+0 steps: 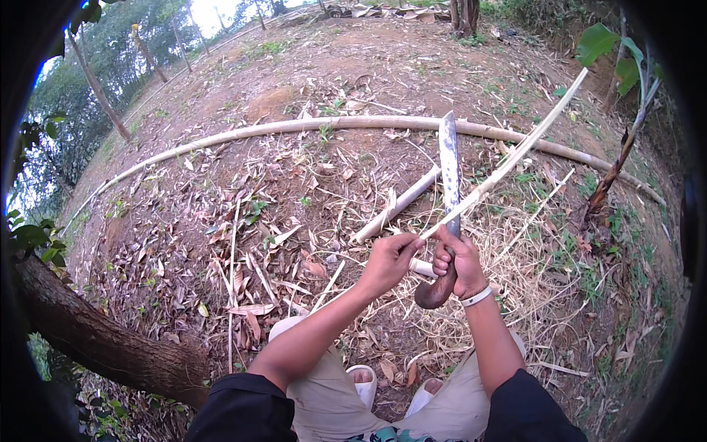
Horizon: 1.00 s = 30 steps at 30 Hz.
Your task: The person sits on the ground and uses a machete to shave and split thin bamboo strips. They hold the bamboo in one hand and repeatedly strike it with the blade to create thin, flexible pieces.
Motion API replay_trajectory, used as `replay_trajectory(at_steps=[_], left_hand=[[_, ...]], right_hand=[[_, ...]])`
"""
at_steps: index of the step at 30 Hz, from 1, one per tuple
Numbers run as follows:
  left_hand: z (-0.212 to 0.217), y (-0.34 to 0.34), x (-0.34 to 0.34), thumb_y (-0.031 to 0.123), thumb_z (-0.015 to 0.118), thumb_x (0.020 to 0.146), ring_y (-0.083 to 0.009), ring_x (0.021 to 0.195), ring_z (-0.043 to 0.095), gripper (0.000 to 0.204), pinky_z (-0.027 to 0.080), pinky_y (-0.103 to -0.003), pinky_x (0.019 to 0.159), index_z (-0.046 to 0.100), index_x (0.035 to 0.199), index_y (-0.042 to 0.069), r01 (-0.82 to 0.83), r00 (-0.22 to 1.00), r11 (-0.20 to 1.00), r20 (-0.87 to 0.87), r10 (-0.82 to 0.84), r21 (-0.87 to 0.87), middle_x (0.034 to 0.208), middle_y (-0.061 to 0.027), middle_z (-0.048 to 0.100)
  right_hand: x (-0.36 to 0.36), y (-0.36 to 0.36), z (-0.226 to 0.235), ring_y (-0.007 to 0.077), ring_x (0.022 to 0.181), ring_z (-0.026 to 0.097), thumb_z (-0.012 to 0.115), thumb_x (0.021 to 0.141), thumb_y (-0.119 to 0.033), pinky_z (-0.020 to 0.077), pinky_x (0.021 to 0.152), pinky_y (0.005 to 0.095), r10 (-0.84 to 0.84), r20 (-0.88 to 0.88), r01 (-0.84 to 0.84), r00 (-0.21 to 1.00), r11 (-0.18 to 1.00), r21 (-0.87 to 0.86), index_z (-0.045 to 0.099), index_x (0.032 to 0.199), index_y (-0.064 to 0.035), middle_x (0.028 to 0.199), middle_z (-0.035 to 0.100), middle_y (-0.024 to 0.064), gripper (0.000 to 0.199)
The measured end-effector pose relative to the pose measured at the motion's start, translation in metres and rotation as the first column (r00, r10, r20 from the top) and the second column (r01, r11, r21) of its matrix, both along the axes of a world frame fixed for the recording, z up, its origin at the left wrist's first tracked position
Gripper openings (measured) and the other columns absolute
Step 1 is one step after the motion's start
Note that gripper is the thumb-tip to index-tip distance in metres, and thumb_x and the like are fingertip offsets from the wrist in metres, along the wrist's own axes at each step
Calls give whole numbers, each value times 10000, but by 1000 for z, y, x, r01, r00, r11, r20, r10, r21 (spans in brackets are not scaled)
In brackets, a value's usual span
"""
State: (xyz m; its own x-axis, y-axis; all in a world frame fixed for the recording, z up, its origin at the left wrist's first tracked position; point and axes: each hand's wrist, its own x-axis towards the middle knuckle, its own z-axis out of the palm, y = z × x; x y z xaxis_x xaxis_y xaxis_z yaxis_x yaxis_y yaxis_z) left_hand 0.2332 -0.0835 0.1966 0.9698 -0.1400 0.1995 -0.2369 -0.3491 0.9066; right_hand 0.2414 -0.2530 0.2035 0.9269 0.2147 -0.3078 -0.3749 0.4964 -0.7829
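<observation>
My right hand (462,264) is closed around the dark wooden handle of a machete (450,162), whose long blade points up and away from me. A pale, thin bamboo strip (508,168) runs from my fingers toward the upper right, crossing the blade near its base. My left hand (392,259) pinches the near end of this strip between thumb and fingers. The right thumb lies close to the strip beside the blade; whether it presses on it I cannot tell. Below my hands, a cut piece of bamboo (422,267) is partly hidden.
A long bamboo pole (280,127) lies across the sloping ground ahead. A shorter bamboo length (398,205) rests nearer. Curly shavings (530,295) and dry leaves cover the soil. A thick trunk (110,339) stands at my left, a young banana plant (622,162) at the right.
</observation>
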Motion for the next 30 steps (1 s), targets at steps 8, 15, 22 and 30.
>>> replay_trajectory(at_steps=[8,15,22,30], left_hand=[[-1,68,48,158,535,988,-36,559,421,264,322,-207,486,643,1183,17,37,951,978,-294,-98,-207,725,33,585],[24,66,45,153,531,994,-26,546,409,244,307,-193,492,662,1127,-4,25,917,988,-391,-83,-153,697,32,594],[29,41,36,114,554,959,-5,492,343,177,230,-195,439,677,1042,19,38,906,976,-405,-125,-216,625,62,492],[24,32,37,151,556,980,-26,500,336,207,238,-227,446,694,956,-1,22,926,990,-370,-73,-140,607,65,452]], right_hand=[[16,-51,-58,63,440,405,317,999,-598,347,426,225,-360,498,570,789,731,-375,511,785,-65,529,427,-24,606],[-8,-20,-33,251,485,555,511,959,-511,403,475,354,219,675,610,705,299,-734,587,835,-46,579,545,84,488],[-6,-8,-45,273,500,608,470,941,-593,451,454,386,458,659,705,597,94,-703,584,743,-79,583,580,106,562],[1,-22,-36,277,466,596,462,923,-627,428,444,403,406,527,605,747,-83,-792,589,683,-128,506,555,70,568]])
